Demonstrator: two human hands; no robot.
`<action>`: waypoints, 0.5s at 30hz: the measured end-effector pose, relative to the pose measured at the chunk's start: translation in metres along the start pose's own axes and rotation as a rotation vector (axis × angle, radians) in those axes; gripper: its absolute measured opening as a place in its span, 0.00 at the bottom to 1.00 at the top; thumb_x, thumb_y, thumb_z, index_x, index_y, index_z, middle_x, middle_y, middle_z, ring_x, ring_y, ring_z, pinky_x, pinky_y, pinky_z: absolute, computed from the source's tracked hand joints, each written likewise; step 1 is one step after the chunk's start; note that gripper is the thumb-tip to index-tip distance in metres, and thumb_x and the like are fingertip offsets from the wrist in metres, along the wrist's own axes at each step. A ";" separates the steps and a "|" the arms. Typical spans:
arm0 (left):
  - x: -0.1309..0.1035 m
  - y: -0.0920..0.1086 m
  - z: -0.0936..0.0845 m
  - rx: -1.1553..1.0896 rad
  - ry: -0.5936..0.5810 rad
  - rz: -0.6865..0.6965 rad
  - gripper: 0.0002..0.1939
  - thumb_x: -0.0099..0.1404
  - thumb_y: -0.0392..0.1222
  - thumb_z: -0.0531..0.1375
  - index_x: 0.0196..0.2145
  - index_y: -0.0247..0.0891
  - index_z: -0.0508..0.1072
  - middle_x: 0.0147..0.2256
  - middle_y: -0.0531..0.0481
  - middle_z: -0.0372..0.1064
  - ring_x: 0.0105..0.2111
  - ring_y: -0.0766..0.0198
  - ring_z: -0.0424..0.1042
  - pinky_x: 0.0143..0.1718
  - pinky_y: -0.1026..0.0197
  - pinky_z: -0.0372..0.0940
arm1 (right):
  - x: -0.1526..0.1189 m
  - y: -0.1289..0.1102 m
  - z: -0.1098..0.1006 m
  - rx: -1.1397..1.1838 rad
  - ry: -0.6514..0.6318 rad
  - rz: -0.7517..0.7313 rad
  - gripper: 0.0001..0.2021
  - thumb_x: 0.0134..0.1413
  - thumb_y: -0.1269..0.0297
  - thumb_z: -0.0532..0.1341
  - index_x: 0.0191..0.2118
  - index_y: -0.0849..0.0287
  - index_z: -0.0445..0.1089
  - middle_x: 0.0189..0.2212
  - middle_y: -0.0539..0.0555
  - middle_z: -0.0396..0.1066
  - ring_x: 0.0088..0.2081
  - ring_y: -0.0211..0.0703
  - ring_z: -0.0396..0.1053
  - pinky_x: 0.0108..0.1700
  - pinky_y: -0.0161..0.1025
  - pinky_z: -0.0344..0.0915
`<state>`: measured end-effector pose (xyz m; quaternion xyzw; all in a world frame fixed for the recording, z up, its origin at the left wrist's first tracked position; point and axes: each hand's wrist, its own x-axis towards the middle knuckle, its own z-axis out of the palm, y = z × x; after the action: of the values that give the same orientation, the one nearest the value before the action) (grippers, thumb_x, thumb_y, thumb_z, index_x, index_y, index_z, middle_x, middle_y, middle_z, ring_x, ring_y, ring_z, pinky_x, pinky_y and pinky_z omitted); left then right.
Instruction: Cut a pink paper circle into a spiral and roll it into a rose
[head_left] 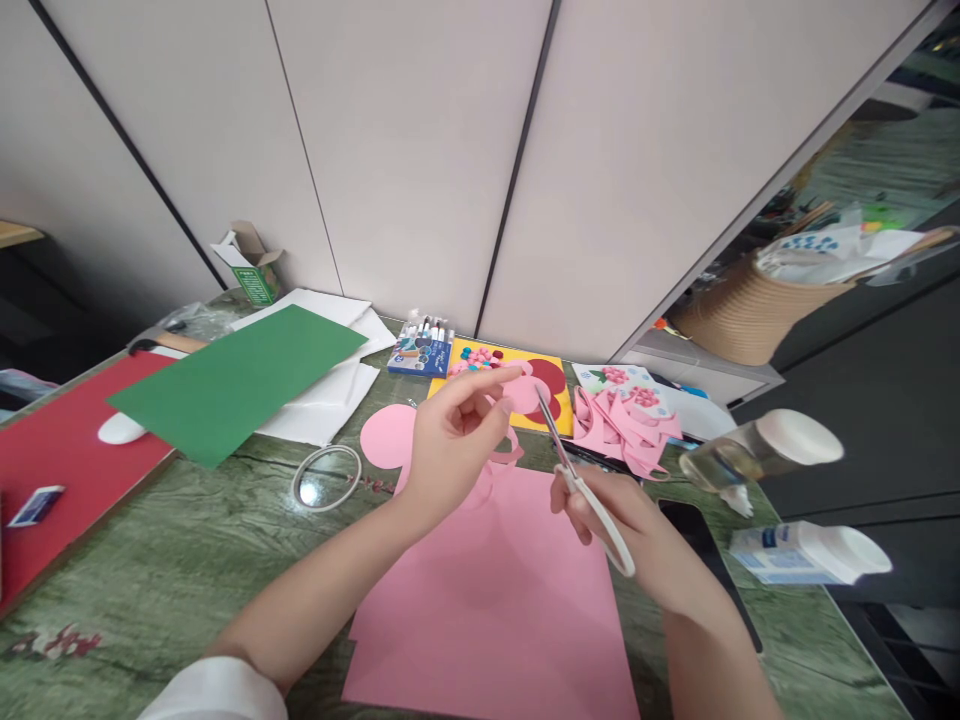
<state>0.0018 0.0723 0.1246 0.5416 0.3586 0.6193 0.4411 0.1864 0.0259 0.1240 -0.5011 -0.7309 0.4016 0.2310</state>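
My left hand [457, 435] pinches a small round pink paper piece [523, 394] between thumb and fingers, above the table. White-handled scissors [574, 470] are in my right hand [607, 510], their blades pointing up and left with the tip at the edge of the pink piece. A curled pink strip [506, 450] hangs beneath my left hand. Below both hands lies a large pink sheet [495, 600]. Left of my left hand is a pink disc [387, 437]. Behind the hands sits a yellow sheet [562, 415] bearing dark red shapes and small coloured pieces.
Pink scraps [626, 430], a phone [709, 560], a jar [761, 450] and a white bottle [810, 553] stand or lie at right. Leftward are a tape ring [326, 478], green sheet [240, 380], red sheet [82, 460] and marker box [421, 348]. A wall rises behind.
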 end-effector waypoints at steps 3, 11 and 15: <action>0.001 0.000 -0.001 0.012 -0.005 0.014 0.12 0.59 0.37 0.58 0.40 0.43 0.75 0.33 0.51 0.70 0.21 0.74 0.62 0.22 0.70 0.62 | 0.000 0.001 -0.001 -0.015 -0.016 0.012 0.16 0.62 0.55 0.48 0.30 0.58 0.64 0.20 0.47 0.58 0.24 0.37 0.57 0.26 0.33 0.53; 0.003 0.000 -0.004 0.059 -0.018 0.050 0.13 0.59 0.35 0.56 0.39 0.45 0.76 0.28 0.53 0.66 0.22 0.72 0.61 0.24 0.68 0.61 | -0.003 0.003 -0.005 -0.048 -0.053 0.040 0.15 0.62 0.56 0.48 0.30 0.58 0.64 0.23 0.49 0.61 0.25 0.36 0.58 0.27 0.33 0.56; 0.003 -0.001 -0.002 0.024 -0.006 0.022 0.13 0.59 0.37 0.58 0.42 0.46 0.74 0.27 0.53 0.65 0.21 0.73 0.61 0.22 0.68 0.61 | -0.001 0.002 -0.004 -0.022 -0.035 0.022 0.16 0.62 0.55 0.48 0.30 0.58 0.63 0.22 0.49 0.60 0.25 0.37 0.57 0.26 0.33 0.54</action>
<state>-0.0002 0.0754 0.1242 0.5526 0.3588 0.6181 0.4288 0.1906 0.0266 0.1248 -0.5047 -0.7336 0.4047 0.2082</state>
